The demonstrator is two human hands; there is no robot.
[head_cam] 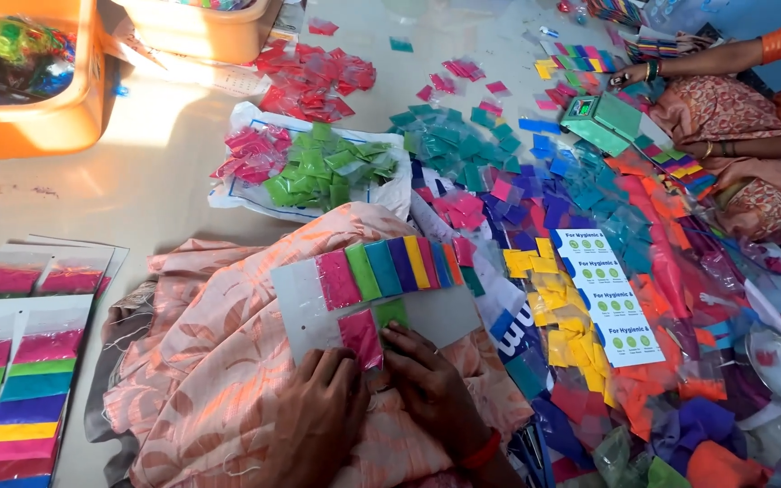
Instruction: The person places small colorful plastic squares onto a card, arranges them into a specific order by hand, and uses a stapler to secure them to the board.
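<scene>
Top row: full, eight coloured packets across the grey card (449, 312).
Second row: just begun, pink packet (361, 338) and green packet (391, 313) placed.
Left hand (318, 416): pressing the pink packet.
Right hand (431, 384): fingertips on the green packet.
Left over: most of the second row bare.

The person's left hand (318, 411) is bare, with no ring and no glove that can be seen, and the forearm behind it has no sleeve. The right hand (427, 384) is also bare; its fingers are short and rounded, the nails plain. Around the right wrist sits a red bangle (483, 450), thin and smooth, partly cut by the lower edge of the view. Over the lap lies the person's garment (219, 352), a thin peach-pink cloth with a paler leaf-like pattern and orange patches. Its edge is a little frayed, with loose threads on the left side, and it falls in soft folds.
</scene>
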